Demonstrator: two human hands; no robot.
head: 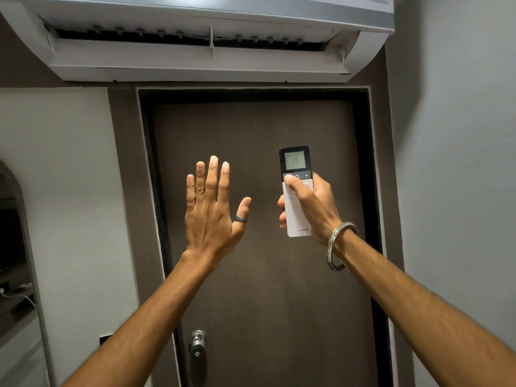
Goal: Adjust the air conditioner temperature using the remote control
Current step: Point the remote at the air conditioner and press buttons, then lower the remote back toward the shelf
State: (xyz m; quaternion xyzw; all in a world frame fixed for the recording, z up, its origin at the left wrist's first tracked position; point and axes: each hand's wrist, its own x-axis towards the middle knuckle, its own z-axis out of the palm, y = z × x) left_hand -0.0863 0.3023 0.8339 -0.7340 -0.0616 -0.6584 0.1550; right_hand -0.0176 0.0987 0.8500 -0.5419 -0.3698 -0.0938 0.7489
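Right hand [310, 208] wrapped around the remote control [296, 191], held upright before the door [265, 275], thumb on the button left of power; display reads 17. Left hand [212, 208] raised empty, fingers [213, 174] spread flat, below the air conditioner [195, 60].

Both forearms are bare and extend upward and forward from the lower edge of the view. The left hand [212, 208] is raised with its back toward the camera, flat and empty, four fingers straight and close together, thumb spread out to the right. A dark ring sits on the left thumb and another ring on the ring finger. The right hand [310, 208] is curled closed around the remote control [296, 191], fingers wrapped behind it, thumb lying across its front with the tip pressed near the upper-left button. A metal bangle [339, 245] circles the right wrist.
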